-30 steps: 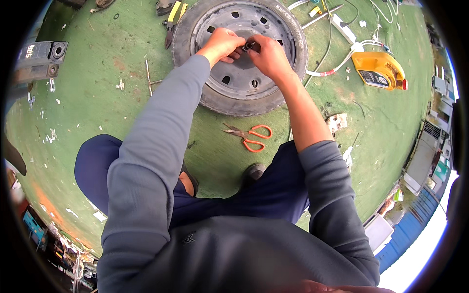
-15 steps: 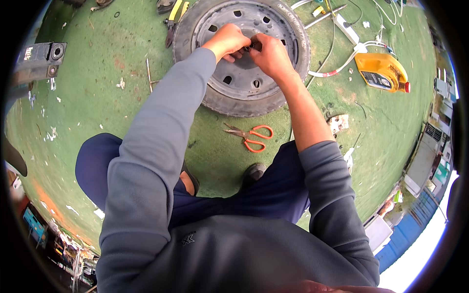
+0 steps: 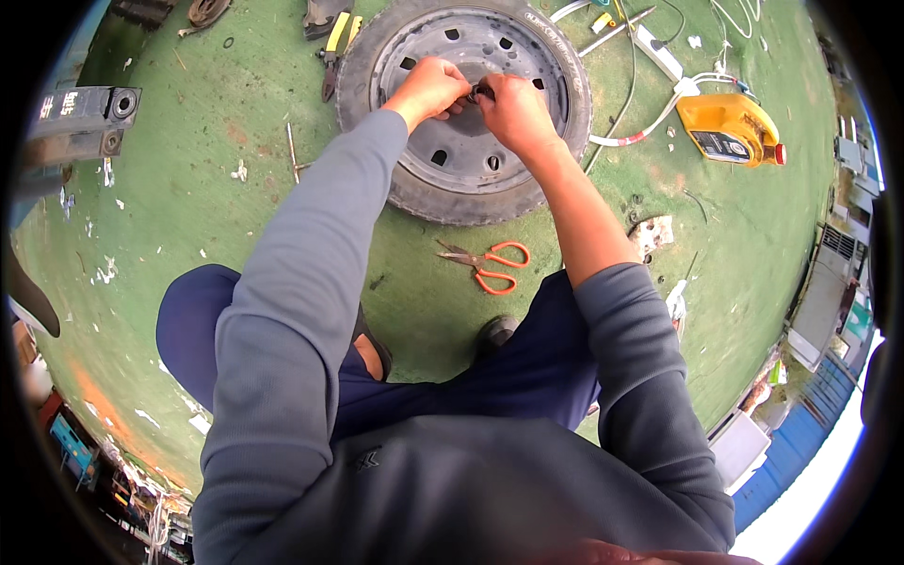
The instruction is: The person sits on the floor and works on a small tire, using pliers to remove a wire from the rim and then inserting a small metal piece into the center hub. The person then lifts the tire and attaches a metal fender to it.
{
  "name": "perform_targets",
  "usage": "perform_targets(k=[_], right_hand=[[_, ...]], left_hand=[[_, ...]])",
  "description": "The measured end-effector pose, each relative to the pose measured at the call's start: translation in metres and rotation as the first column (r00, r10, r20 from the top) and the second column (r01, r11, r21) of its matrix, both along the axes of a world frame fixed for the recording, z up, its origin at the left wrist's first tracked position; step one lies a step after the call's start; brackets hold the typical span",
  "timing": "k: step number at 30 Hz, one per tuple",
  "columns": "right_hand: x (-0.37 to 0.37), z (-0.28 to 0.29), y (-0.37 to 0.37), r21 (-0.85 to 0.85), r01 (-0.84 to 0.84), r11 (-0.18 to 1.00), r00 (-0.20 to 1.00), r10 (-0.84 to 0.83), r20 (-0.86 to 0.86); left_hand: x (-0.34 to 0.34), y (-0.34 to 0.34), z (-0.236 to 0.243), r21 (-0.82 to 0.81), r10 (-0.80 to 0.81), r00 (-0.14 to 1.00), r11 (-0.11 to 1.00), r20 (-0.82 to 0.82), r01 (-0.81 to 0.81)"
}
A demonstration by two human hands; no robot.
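Observation:
A wheel with a black tyre (image 3: pixel 443 205) and a grey steel rim (image 3: pixel 461 169) lies flat on the green floor in front of me. Over its middle my left hand (image 3: pixel 430 89) and my right hand (image 3: pixel 516 105) meet, fingers bent and pinched together. Between the fingertips is a small dark part (image 3: pixel 477 93), too small to name, which both hands grip. Whether it touches the rim beneath, I cannot tell. Scissors with orange handles (image 3: pixel 496 267) lie open on the floor between the wheel and my feet.
Yellow-handled pliers (image 3: pixel 333 55) lie left of the tyre, beside a thin metal rod (image 3: pixel 292 151). To the right are a yellow jug (image 3: pixel 730 130) with a red cap, a white power strip (image 3: pixel 659 54) and loose cables. A metal arm (image 3: pixel 85 118) juts in at far left.
The view has shifted slightly. Both hands stay over the wheel's centre, fingers pinched round the small dark part, with only slight finger movement.

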State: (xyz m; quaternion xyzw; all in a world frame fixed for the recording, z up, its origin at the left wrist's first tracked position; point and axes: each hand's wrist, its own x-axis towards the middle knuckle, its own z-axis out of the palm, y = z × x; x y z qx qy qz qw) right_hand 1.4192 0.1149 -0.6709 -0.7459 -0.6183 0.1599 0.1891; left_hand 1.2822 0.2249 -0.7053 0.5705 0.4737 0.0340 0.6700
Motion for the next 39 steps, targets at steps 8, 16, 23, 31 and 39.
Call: perform_targets(k=[8, 16, 23, 31, 39], right_hand=[[-0.006, -0.004, 0.001, -0.046, 0.012, 0.999, 0.991, -0.005, 0.137], [-0.014, 0.000, 0.000, -0.071, 0.054, 0.996, 0.980, -0.039, 0.193], [-0.012, 0.006, -0.002, 0.007, -0.008, 1.000, 0.989, 0.007, 0.149], [-0.014, -0.007, -0.001, 0.005, 0.016, 1.000, 0.982, -0.016, 0.189], [-0.013, -0.009, -0.007, 0.075, 0.047, 0.996, 0.993, -0.055, 0.109]], left_hand=[[0.007, 0.007, 0.011, 0.041, -0.095, 0.987, 0.994, -0.130, 0.101], [0.005, 0.008, 0.006, 0.047, -0.042, 0.997, 0.998, -0.061, 0.045], [0.005, 0.009, -0.004, 0.167, -0.078, 0.993, 0.982, -0.085, 0.091], [0.008, 0.012, 0.012, 0.047, -0.103, 0.988, 0.993, -0.116, 0.109], [0.003, 0.005, -0.001, 0.153, -0.088, 0.995, 0.984, -0.039, 0.093]])
